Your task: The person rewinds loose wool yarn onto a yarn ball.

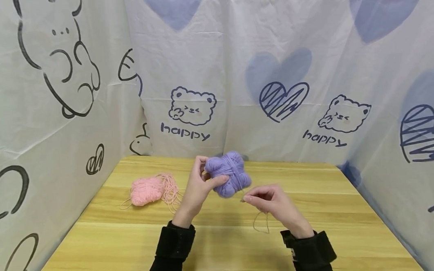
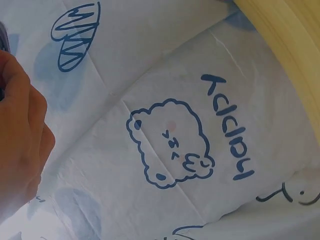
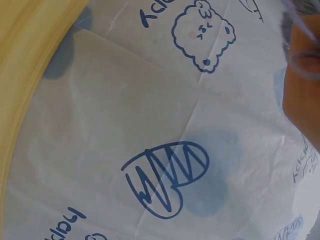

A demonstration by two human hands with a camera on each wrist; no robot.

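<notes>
A purple skein of yarn (image 1: 229,173) is held up over the table in my left hand (image 1: 201,181), thumb across its front and fingers behind it. Strands wrap its middle and pull it into a lobed bundle. Just right of it my right hand (image 1: 275,202) pinches the yarn's strand between thumb and fingertips. A loose loop of the strand (image 1: 261,227) hangs below that hand. In the left wrist view the left hand (image 2: 20,135) shows only at the left edge. The right hand (image 3: 302,85) is cut off at the right edge of its wrist view, a blurred purple strand before it.
A pink skein of yarn (image 1: 146,191) lies on the wooden table (image 1: 223,249) left of my left hand, with a heap of loose pink strands (image 1: 171,191) beside it. White printed cloth (image 1: 235,69) hangs behind the table and along both sides.
</notes>
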